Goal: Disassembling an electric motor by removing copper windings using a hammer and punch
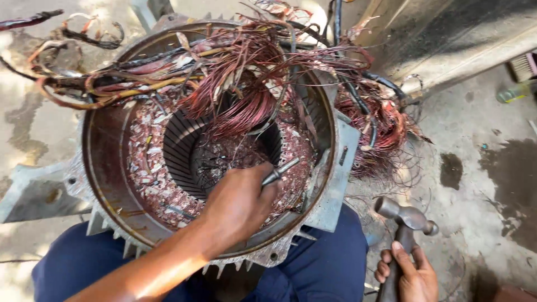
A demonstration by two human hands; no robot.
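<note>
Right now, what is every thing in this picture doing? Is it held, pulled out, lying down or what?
Left hand: shut on the metal rod.
Metal rod: held, slanted, tip against the stator face.
Right hand: shut on the hammer handle.
Hammer: held upright, head up, off to the side.
Motor housing: open, lying with its bore facing up.
Copper windings: pulled out, tangled over the top rim.
Green bottle: lying on the floor.

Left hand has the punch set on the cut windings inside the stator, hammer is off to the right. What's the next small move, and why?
Probably bring the hammer in the right hand up over the punch. The left hand holds it angled against the cut copper ends in the motor housing, while the hammer hangs low outside the rim.
</note>
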